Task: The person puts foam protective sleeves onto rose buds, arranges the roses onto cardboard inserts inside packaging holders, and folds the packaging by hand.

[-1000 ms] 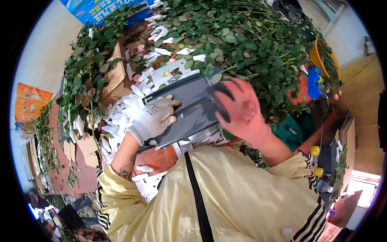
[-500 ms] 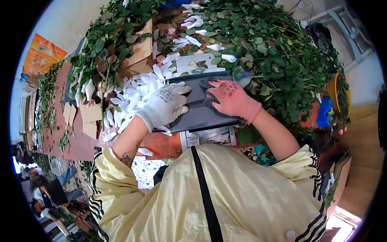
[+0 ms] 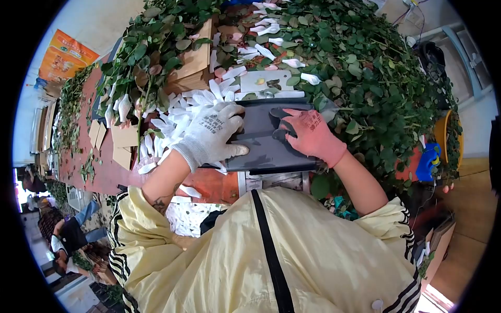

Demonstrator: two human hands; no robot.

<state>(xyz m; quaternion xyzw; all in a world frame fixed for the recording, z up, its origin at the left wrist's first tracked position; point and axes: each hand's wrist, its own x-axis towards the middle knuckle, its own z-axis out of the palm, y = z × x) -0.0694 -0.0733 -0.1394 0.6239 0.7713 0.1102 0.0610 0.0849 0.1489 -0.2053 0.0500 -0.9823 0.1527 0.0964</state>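
A dark, flat board with raised edges (image 3: 266,154) lies in front of my body, with darker damp-looking patches on its surface. My left hand (image 3: 211,130), in a whitish knit glove with printed lettering, rests on the board's left side, thumb stretched out and fingers apart. On the right part of the board is my right hand (image 3: 310,133), in a pink glove with dark fingertips. Its fingers are bent, with a gap between them and the thumb, and nothing shows in them. White net-sleeved flower buds (image 3: 177,122) are heaped beside my left hand.
Leafy green stems (image 3: 360,68) cover the table's right and back. Brown cardboard (image 3: 193,65) stands at the back left, near a hanging netted bud (image 3: 124,108). A pale card (image 3: 266,81) lies behind the board. A blue object (image 3: 428,161) is at the right. Another person (image 3: 68,235) is at far left.
The view has shifted slightly, so the table sits farther right. My left thumb is stretched out more across the board. My right fingers are more bent.
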